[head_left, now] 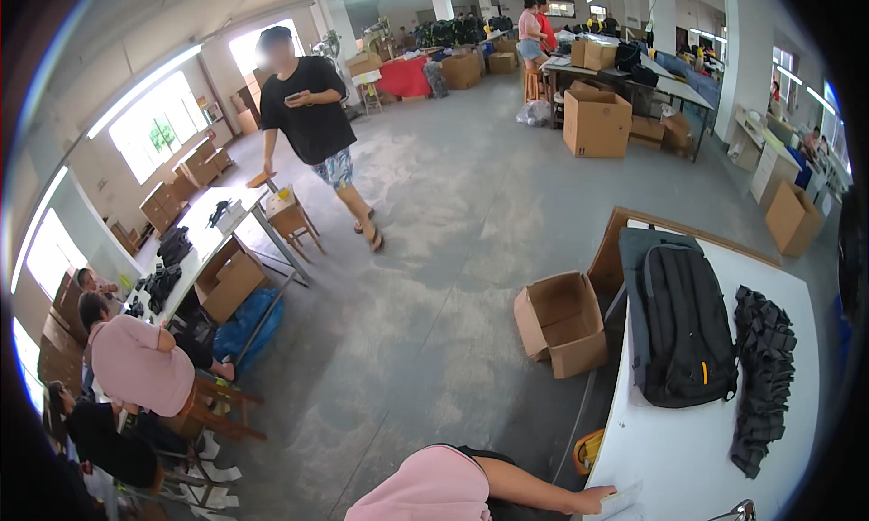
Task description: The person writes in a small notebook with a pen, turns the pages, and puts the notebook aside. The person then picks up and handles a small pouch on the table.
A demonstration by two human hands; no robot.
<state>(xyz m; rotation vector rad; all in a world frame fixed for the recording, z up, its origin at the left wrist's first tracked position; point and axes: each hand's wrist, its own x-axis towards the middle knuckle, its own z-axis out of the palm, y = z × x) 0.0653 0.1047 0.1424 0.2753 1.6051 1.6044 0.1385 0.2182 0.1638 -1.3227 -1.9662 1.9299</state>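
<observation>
From the lower edge a bare arm in a pink short sleeve reaches to the right; I take it for my own left arm. At the near left edge of the white table, my left hand (593, 500) is closed on a white sheet of paper (623, 500) with faint print. My right hand is out of the picture. Farther up the table a black backpack (683, 326) with a yellow tab lies on a dark grey flat piece (636, 258). Beside it runs a bunch of folded black straps (762, 376). A shiny metal object (742, 512) is cut off by the bottom edge.
An open cardboard box (561, 322) stands on the floor left of the white table (797, 313). Something yellow (588, 451) sits low beside the table. A person in black (308, 114) stands with a phone. Others sit along a worktable (213, 236) at left.
</observation>
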